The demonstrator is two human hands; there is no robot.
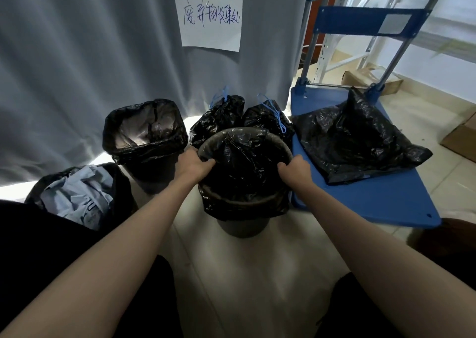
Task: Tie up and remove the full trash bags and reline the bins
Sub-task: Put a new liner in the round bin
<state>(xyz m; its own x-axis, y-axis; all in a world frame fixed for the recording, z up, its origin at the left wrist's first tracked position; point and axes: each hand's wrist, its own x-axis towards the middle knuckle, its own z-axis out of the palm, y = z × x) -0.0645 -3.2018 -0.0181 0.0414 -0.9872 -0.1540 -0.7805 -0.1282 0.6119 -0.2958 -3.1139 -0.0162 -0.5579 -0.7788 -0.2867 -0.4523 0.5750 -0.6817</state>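
At the centre of the frame stands a round bin (242, 224) with a black liner (244, 173) draped over its rim. The left hand (197, 164) grips the liner at the rim's left side, fingers curled; the right hand (296, 169) pinches it at the right side. Behind sit two tied bags (221, 118) with blue drawstrings; a lined bin (145, 134) stands at left. A loose black bag (355, 142) lies on the blue cart (373, 201). On the curtain (77, 54) at upper centre hangs a paper sign (210, 19) — handwritten "废弃物收集处".
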